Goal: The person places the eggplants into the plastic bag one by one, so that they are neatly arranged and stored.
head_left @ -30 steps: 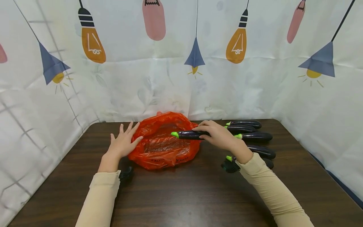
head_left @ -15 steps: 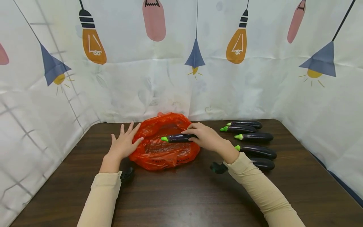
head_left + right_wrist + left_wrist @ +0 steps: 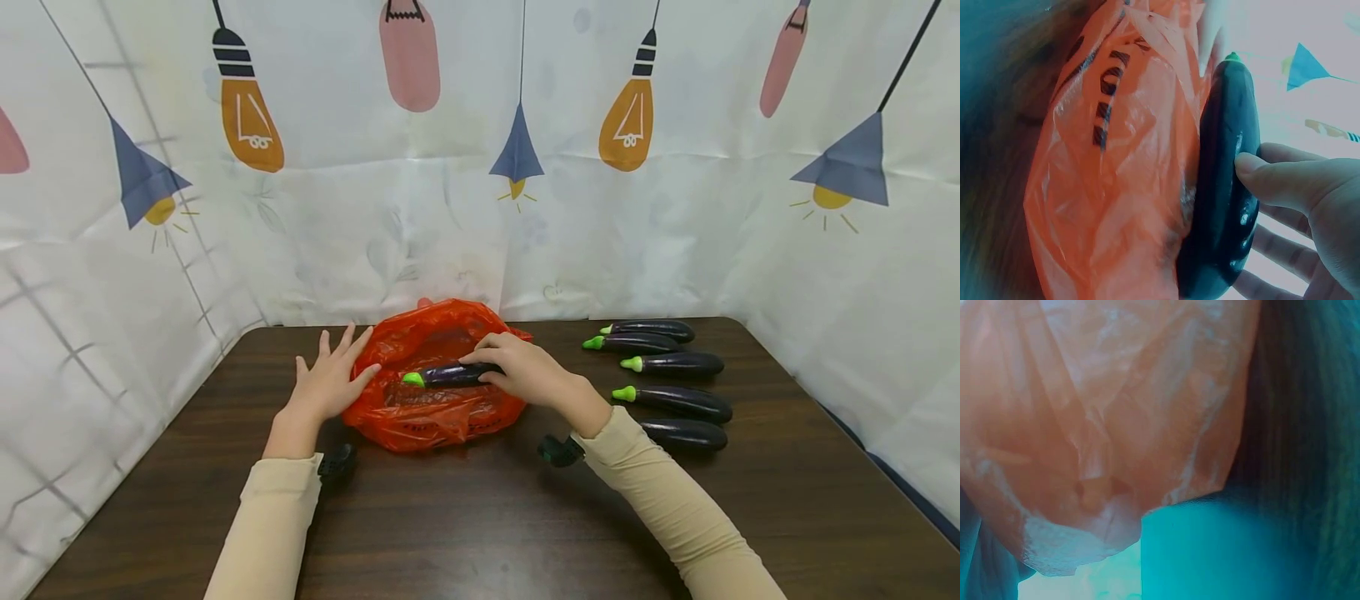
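Note:
A red plastic bag (image 3: 427, 429) stands with its mouth open at the back middle of the table. Over that mouth, my right hand (image 3: 521, 371) grips a dark purple eggplant (image 3: 450, 376), its green stem end pointing left. The right wrist view shows the thumb and fingers around the eggplant (image 3: 1225, 169), close beside the printed bag (image 3: 1110, 187). My left hand (image 3: 324, 379) rests with spread, straight fingers against the bag's left rim. Only the bag's translucent side (image 3: 1116, 412) shows in the left wrist view; the left fingers are mostly hidden there.
To the right, several more eggplants (image 3: 675, 364) lie in a loose column, stems leftward. The brown wooden table (image 3: 450, 533) reaches toward me. A white printed curtain (image 3: 337, 250) closes off the back and sides. Dark wrist devices (image 3: 558, 451) sit under the wrists.
My right hand has carried the eggplant leftward and slightly down, from the bag's right edge to over its mouth. The left hand has stayed nearly still at the rim.

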The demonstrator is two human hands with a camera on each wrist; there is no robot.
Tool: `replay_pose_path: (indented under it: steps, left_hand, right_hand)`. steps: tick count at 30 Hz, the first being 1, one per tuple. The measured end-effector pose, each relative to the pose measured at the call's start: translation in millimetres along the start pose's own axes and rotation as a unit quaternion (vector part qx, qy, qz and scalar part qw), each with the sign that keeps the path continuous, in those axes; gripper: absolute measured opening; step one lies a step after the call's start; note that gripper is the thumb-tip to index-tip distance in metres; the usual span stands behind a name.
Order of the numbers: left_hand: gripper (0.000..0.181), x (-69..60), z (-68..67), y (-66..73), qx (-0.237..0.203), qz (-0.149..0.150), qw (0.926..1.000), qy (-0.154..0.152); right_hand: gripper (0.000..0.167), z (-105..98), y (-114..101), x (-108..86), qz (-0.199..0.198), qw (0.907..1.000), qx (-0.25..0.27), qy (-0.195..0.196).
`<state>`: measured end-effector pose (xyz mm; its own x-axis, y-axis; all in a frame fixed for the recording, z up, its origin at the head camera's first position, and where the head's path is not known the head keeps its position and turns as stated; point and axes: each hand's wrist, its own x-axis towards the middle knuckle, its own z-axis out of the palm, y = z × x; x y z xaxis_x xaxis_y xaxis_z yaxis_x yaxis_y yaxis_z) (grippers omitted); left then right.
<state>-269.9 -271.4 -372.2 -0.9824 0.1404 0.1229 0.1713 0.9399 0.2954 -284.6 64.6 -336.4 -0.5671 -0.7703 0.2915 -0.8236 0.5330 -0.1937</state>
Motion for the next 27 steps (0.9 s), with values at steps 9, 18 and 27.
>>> replay_pose_path:
  steps: [9, 18, 27]
  left_hand:
    - [0.074, -0.5, -1.0, 0.3, -0.007, 0.000, 1.0000, -0.003]
    - [0.074, -1.3, -1.0, 0.7, -0.010, -0.002, 0.9999, -0.002]
    - [0.074, -1.5, -1.4, 0.9, -0.009, 0.000, 1.0000, -0.001]
  right_hand:
    - [0.037, 9, -4, 3.9, -0.013, 0.9999, 0.002, 0.003]
    - [0.037, 17, -3, 7.7, -0.017, 0.9998, -0.004, -0.007]
    - [0.036, 20, -7, 18.5, 0.011, 0.9985, -0.002, -0.053]
